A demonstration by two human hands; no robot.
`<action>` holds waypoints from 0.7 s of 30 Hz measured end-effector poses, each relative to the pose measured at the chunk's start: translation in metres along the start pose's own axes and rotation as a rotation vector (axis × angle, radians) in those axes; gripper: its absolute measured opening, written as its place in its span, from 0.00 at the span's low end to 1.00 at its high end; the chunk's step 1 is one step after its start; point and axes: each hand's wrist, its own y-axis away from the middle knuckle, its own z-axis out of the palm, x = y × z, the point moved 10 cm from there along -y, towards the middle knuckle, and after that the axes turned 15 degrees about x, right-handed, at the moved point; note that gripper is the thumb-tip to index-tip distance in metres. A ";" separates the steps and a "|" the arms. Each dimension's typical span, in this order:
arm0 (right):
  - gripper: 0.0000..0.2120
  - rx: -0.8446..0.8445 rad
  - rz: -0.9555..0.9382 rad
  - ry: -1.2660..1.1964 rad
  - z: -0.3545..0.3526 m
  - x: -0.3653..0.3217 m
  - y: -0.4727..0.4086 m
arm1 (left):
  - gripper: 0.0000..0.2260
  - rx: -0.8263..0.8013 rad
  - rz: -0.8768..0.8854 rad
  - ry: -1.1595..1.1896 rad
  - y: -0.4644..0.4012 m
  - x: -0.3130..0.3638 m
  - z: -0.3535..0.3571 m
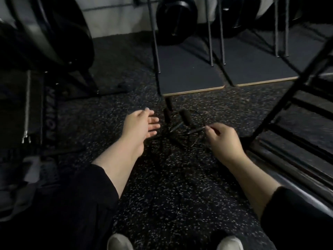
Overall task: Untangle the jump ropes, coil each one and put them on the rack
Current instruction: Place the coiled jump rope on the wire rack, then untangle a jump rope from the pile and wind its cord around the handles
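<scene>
Pretty dark shot tbh; jump ropes (pixel 180 130) are in a tangled heap on the speckled rubber floor (pixel 162 186), right between the two hands and a bit fwd of them; a couple of thick black handles (pixel 185 117) stick up at the far side of the pile, thin cords trail back toward the person, hard to follow against the floor.

Left hand (pixel 138 127) hovers just left of the pile w/ fingers straight and spread, palm facing in, holding nothing; not touching the ropes afaict. Right hand (pixel 223 139) is on the right side of the pile, fingers curled, thumb + forefinger pinching a thin dark piece of rope or a slim handle (pixel 197 130); can't tell which, too blurry.

Black rack (pixel 281 112) frame runs diagonally on the right, near the right hand; grey mats (pixel 189 74) w/ pale edges lie beyond the pile, thin metal legs (pixel 155 42) standing on them; black weight plates (pixel 175 20) at the back; dark gym machine (pixel 45 33) on the left; pale shoe tips (pixel 119 242) at the bottom edge.
</scene>
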 end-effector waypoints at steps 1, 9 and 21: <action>0.14 -0.043 0.047 0.025 0.025 0.017 -0.002 | 0.13 0.024 -0.021 0.001 -0.014 -0.015 -0.011; 0.14 -0.368 0.188 0.307 0.184 0.148 -0.025 | 0.11 0.100 -0.151 -0.083 -0.123 -0.134 -0.029; 0.20 -0.799 -0.240 0.932 0.372 0.294 -0.086 | 0.08 0.005 -0.172 -0.265 -0.238 -0.248 0.033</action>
